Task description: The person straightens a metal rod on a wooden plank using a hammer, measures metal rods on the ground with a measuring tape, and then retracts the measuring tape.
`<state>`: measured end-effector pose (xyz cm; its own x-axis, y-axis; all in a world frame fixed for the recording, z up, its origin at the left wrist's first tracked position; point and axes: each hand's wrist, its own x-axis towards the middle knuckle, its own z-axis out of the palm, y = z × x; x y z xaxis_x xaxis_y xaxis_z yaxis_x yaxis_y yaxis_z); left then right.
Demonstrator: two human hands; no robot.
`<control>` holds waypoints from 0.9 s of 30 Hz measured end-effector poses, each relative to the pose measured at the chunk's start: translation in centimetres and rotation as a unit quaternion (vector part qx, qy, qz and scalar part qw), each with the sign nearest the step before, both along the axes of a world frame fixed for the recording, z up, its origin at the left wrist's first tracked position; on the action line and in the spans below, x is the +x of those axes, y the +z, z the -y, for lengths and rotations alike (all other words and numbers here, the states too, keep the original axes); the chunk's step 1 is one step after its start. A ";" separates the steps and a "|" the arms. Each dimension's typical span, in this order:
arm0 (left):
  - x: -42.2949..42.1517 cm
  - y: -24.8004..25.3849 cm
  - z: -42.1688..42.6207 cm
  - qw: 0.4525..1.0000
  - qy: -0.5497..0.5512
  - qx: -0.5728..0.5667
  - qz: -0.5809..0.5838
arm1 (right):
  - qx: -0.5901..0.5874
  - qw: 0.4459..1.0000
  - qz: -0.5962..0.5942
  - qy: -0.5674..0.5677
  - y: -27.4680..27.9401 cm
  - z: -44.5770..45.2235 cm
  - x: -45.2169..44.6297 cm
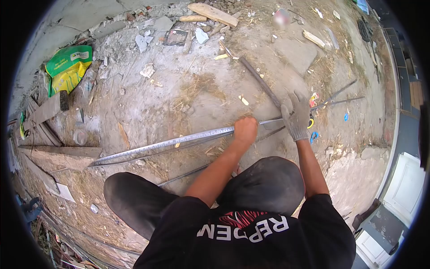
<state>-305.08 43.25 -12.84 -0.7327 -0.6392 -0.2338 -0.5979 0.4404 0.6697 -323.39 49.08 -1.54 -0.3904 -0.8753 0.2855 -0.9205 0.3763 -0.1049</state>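
My left hand (246, 130), bare, is closed in a fist round a long silver measuring tape (165, 143), which stretches left to a wooden board. The tape shows again between my two hands. My right hand (295, 114) wears a grey work glove; its fingers are stretched upward and slightly apart, beside the lower end of a dark bar (260, 82). Thin metal rods (342, 101) show to the right of the glove. Another rod (186, 174) lies below the tape, near my knee. What is under the gloved palm is hidden.
A wooden board (62, 154) and a hammer-like tool (48, 109) lie at left, below a green and yellow bag (69, 67). Wood pieces (213, 14) and rubble lie at the top. Right of the glove are a red packet (314, 98) and a blue object (314, 136).
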 end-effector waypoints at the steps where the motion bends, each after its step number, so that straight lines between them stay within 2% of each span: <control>1: 0.1 -0.1 -0.1 1.000 0.011 -0.004 -0.013 | -0.022 0.998 0.042 0.029 -0.2 2.8 0.0; 2: 0.1 -0.1 -0.2 0.999 0.022 -0.008 -0.026 | -0.044 0.994 0.083 0.057 -0.6 5.9 0.0; 6: 0.1 0.8 0.3 1.000 -0.001 0.000 0.012 | -0.002 0.983 0.138 0.122 -3.1 19.8 0.6; 8: 0.1 1.5 0.2 1.000 0.005 0.004 0.029 | 0.027 0.982 0.116 0.150 -5.4 26.3 1.1; 10: 0.1 0.8 -0.4 1.000 0.015 -0.009 0.013 | 0.106 0.979 0.115 0.131 -5.6 31.5 2.8; 13: 0.1 0.7 -0.4 1.000 0.012 -0.025 0.008 | 0.070 0.973 0.150 0.163 -7.4 36.1 5.5; 14: 0.1 0.8 -0.3 0.999 0.000 -0.027 0.017 | 0.067 0.972 0.151 0.164 -7.8 36.9 6.5; 16: 0.3 1.7 0.2 0.999 -0.005 -0.024 0.030 | 0.213 0.960 0.100 0.154 -8.3 37.7 8.4; 18: 0.5 2.6 0.8 0.999 -0.010 -0.016 0.040 | 0.224 0.961 0.090 0.133 -9.0 37.7 9.6; 20: 0.5 3.6 1.0 0.997 0.002 0.047 0.057 | 0.241 0.962 0.078 0.104 -10.9 36.4 8.9; 22: 0.2 3.4 0.7 0.998 0.005 0.028 0.058 | 0.184 0.966 0.072 0.164 -11.8 35.1 7.7; 23: 0.1 3.2 0.7 0.998 0.012 0.008 0.061 | 0.181 0.968 0.073 0.158 -12.1 34.8 7.1; 25: 0.1 1.6 0.2 0.997 -0.006 -0.062 0.048 | -0.006 0.976 0.137 0.166 -10.6 31.5 6.4; 26: 0.1 0.6 0.1 0.999 -0.010 -0.037 0.026 | 0.014 0.981 0.138 0.137 -9.5 29.0 5.5; 27: 0.1 -0.1 -0.2 0.996 -0.003 -0.087 0.010 | 0.019 0.956 0.279 0.087 -7.9 26.5 4.5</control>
